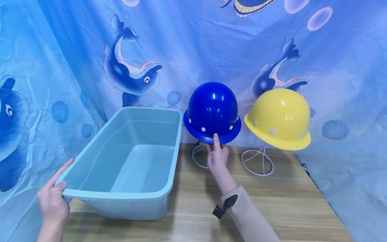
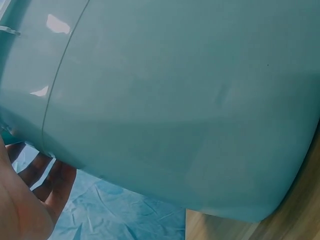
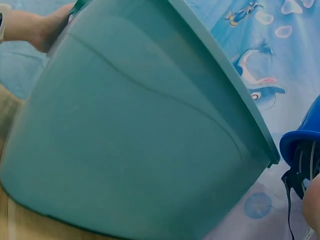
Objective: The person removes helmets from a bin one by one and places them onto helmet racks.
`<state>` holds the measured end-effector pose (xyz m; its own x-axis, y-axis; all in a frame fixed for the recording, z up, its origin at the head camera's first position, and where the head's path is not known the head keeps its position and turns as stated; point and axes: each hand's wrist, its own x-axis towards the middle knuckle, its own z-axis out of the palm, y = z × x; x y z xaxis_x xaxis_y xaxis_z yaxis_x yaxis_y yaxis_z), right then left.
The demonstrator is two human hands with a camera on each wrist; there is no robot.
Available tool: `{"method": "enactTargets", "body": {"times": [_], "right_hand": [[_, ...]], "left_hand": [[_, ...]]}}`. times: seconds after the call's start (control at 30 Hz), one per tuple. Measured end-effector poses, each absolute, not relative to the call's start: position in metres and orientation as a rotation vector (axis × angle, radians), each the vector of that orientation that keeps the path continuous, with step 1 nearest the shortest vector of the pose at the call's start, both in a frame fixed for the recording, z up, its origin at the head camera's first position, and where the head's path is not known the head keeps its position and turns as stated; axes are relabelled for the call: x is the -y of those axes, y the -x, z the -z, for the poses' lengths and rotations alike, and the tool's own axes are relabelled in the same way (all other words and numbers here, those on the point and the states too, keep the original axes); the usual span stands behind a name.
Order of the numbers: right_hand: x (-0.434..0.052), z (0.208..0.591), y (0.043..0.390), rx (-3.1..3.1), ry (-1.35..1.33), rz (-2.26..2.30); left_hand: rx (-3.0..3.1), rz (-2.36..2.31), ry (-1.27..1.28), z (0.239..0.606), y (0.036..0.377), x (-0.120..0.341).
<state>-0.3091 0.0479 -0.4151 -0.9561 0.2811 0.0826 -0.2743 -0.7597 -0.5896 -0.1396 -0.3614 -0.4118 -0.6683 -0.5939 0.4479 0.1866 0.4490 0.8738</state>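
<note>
A light blue plastic tub stands on the left of the wooden table. At its near left corner my left hand grips the rim, with the index finger stretched along the edge. My right hand holds a blue hard hat by the front brim, thumb on top and the other fingers beneath. The hat overlaps a white wire stand behind it. In the right wrist view, black straps show under the blue hat. The tub's outer wall fills most of the left wrist view.
To the right, a yellow hard hat sits tilted on another white wire stand. The wooden table ends at a slanting right edge. A blue curtain printed with dolphins hangs behind and at both sides.
</note>
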Motion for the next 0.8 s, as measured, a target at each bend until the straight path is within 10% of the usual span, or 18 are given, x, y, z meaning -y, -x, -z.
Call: {"method": "enactTargets", "body": {"times": [0.8], "right_hand": [[-0.052,0.402,0.309,1.164,-0.116,-2.616]], "left_hand": [[1.682,1.547,-0.112,0.401,0.152,0.361]]}}
